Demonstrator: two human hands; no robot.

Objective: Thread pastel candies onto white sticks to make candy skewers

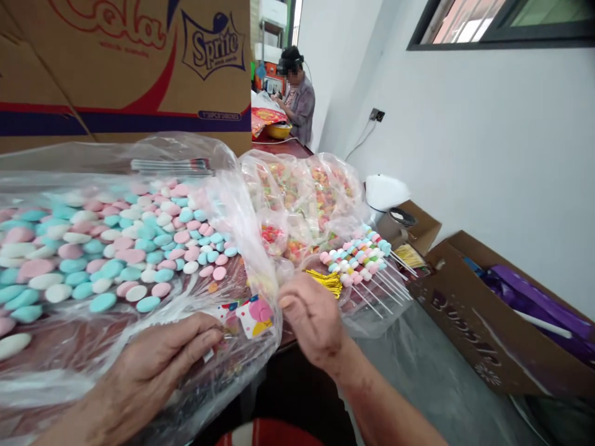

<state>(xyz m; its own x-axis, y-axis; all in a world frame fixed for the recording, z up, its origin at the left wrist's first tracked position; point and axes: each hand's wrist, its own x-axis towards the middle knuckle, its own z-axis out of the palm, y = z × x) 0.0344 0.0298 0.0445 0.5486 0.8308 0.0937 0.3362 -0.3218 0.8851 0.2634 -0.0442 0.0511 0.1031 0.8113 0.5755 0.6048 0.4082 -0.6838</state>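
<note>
My left hand (160, 362) is closed in a pinch on the lower edge of a small clear printed bag (253, 313) with a colourful picture and a pink candy inside. My right hand (313, 319) is closed on the same bag's right side, fingers curled. A big open plastic sheet of pink, blue and white marshmallow candies (116, 248) lies just left of the hands. Finished marshmallow skewers (357, 257) lie to the right, next to gold twist ties (328, 280).
Clear bags of mixed candy (297, 192) stand behind the hands. A large Sprite carton (139, 68) fills the back left. Open cardboard boxes (488, 322) with purple packaging sit at right by a white wall. Another person (297, 96) works at the far end.
</note>
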